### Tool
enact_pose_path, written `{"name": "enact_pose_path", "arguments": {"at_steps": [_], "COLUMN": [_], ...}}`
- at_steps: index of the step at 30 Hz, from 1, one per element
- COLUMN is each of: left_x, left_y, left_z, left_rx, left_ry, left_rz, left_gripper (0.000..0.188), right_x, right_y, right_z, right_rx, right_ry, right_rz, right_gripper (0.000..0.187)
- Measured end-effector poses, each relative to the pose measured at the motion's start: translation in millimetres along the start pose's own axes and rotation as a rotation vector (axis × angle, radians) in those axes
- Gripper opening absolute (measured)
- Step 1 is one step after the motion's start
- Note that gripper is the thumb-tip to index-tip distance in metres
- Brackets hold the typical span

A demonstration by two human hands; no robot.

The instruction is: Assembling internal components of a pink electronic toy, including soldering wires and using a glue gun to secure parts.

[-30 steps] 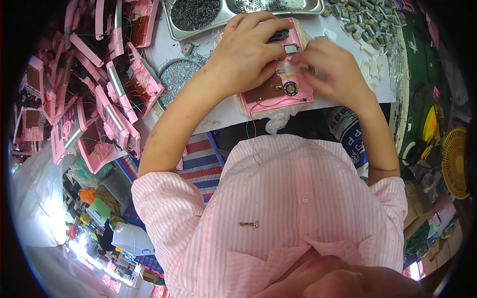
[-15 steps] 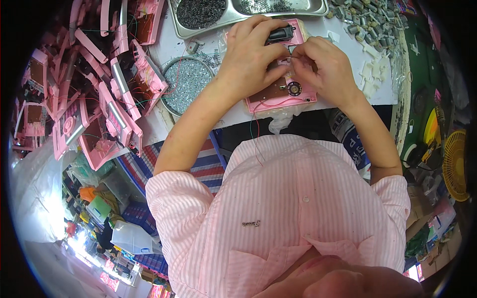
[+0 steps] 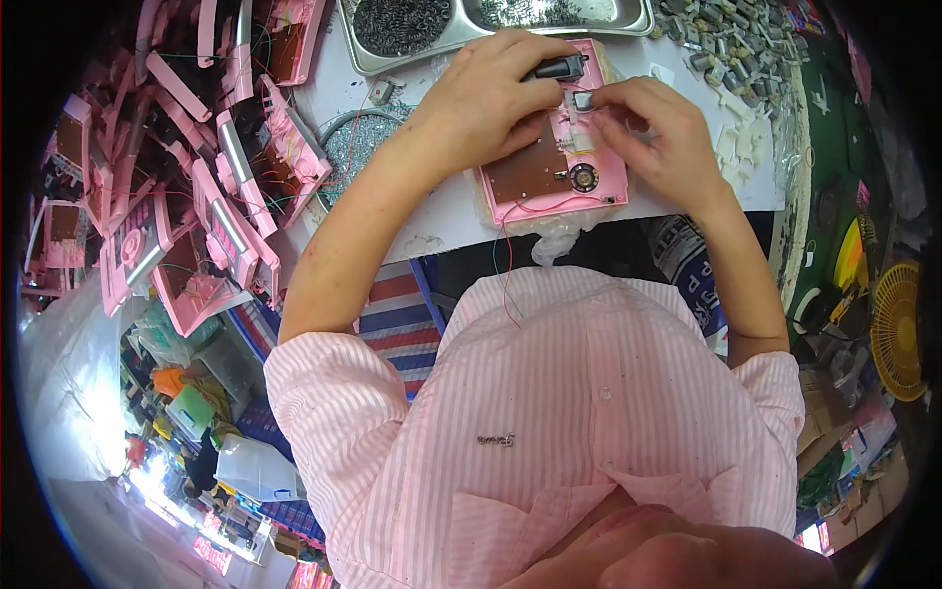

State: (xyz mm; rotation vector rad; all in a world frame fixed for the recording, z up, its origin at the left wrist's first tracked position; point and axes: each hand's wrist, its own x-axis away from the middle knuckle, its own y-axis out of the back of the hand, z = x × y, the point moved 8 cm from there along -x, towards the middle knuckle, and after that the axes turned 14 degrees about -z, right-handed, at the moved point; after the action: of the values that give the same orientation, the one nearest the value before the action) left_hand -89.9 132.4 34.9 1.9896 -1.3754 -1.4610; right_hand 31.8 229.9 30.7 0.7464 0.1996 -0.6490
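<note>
A pink plastic housing (image 3: 613,167) lies on the table in front of me, with a brown circuit board (image 3: 525,175) and a round black speaker (image 3: 584,177) in it. My left hand (image 3: 496,103) rests over its left side, gripping it with curled fingers beside a black cylindrical part (image 3: 559,68). A small silver motor (image 3: 583,101) sits at the middle of the housing. The thumb and index finger of my right hand (image 3: 655,133) are at its right side; their exact grip is partly hidden. Thin red and green wires hang off the housing's near edge.
Pink housings (image 3: 231,177) with wires are piled at the left. A round dish (image 3: 339,123) of small screws stands left of my forearm. Beyond lies a divided metal tray (image 3: 461,39) of dark springs. Silver motors (image 3: 731,49) and white plastic pieces (image 3: 741,137) lie at the right.
My right hand has shifted slightly right and away from my left fingers, uncovering the silver motor. My left hand has moved slightly left, showing more of the circuit board.
</note>
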Motion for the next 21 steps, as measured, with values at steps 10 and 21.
{"name": "enact_pose_path", "arguments": {"at_steps": [10,21], "left_x": [15,20], "left_y": [13,10], "left_z": [-24,-27], "left_rx": [-0.256,-0.392], "left_ry": [-0.216,-0.154], "left_rz": [-0.132,-0.091], "left_gripper": [0.013,0.008], "right_x": [-13,-16], "right_y": [-4,-12], "right_z": [-6,-33], "right_rx": [0.358,0.204], "right_ry": [-0.068,-0.365], "right_rz": [0.033,0.186], "right_gripper": [0.016,0.025]}}
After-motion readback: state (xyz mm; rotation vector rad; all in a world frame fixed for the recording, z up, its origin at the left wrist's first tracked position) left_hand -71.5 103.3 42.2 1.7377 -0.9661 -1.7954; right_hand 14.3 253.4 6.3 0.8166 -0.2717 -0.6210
